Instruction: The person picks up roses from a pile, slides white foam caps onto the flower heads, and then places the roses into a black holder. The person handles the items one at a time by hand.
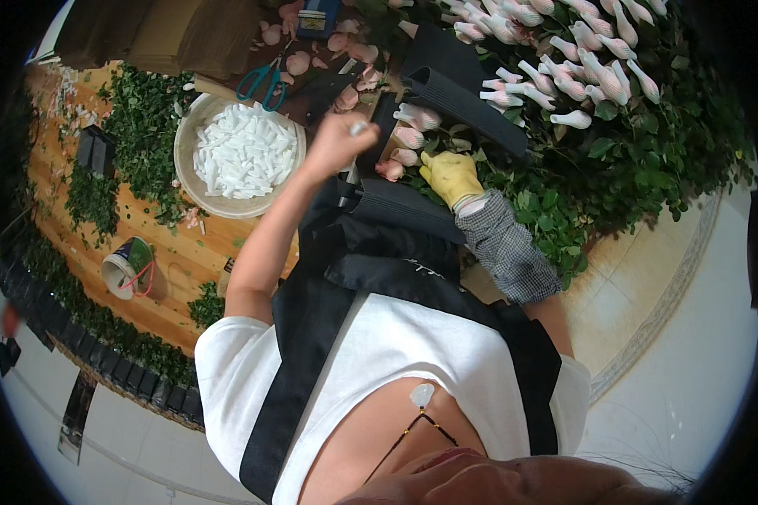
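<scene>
My left hand (346, 144), bare and slightly blurred, is closed around a small whitish object (357, 129), whose kind I cannot tell. It is just right of a round basin (184, 183) filled with small white sleeves (246, 151). My right hand (451, 177), in a yellow glove with a checked oversleeve, rests with curled fingers among the rose leaves; whether it grips a stem is hidden. Left of the glove are a pink rose head (390, 170) without a visible sleeve and several rose heads (409, 137) in white mesh sleeves, between two dark ribbed pads (404, 205).
Many sleeved roses (600, 69) with leafy stems are heaped at upper right. Teal-handled scissors (262, 85) lie beside the basin, near loose petals (297, 63) and stacked brown cardboard (164, 38). A bucket (126, 268) and cut greenery (142, 139) are on the wooden surface at left.
</scene>
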Demonstrator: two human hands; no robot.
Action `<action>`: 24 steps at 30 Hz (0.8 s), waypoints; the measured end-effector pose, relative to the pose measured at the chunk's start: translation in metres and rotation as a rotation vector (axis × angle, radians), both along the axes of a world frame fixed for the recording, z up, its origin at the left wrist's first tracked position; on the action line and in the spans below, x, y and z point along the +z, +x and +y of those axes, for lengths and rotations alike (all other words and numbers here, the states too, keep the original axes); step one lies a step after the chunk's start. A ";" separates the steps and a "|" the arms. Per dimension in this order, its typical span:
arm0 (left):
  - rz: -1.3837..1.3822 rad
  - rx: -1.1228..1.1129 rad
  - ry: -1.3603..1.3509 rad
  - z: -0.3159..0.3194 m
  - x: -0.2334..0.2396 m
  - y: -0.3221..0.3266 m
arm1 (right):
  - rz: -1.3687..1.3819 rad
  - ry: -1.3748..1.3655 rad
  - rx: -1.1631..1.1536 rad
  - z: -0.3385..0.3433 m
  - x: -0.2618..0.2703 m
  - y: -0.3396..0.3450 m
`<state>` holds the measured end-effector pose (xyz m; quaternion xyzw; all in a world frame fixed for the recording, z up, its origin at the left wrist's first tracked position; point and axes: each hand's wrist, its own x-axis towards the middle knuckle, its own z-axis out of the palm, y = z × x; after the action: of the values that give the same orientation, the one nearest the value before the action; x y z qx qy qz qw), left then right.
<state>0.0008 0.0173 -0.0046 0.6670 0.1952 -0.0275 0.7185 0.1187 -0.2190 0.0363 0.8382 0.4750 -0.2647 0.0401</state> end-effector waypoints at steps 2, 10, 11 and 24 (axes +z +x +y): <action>-0.058 0.027 0.431 0.025 0.041 0.006 | 0.024 -0.017 -0.026 -0.003 0.002 -0.001; -0.271 -0.437 0.799 -0.025 0.017 0.018 | 0.066 -0.059 -0.049 0.010 0.016 0.004; -0.326 -0.445 0.739 -0.024 0.018 0.020 | 0.059 -0.047 -0.043 0.010 0.018 0.005; 0.072 0.137 0.103 0.023 0.024 -0.023 | 0.011 0.276 -0.230 0.014 0.065 0.007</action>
<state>-0.0219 0.0405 0.0193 0.6868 0.2671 0.0082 0.6759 0.1261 -0.2055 0.1016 0.8832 0.4079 -0.2044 -0.1083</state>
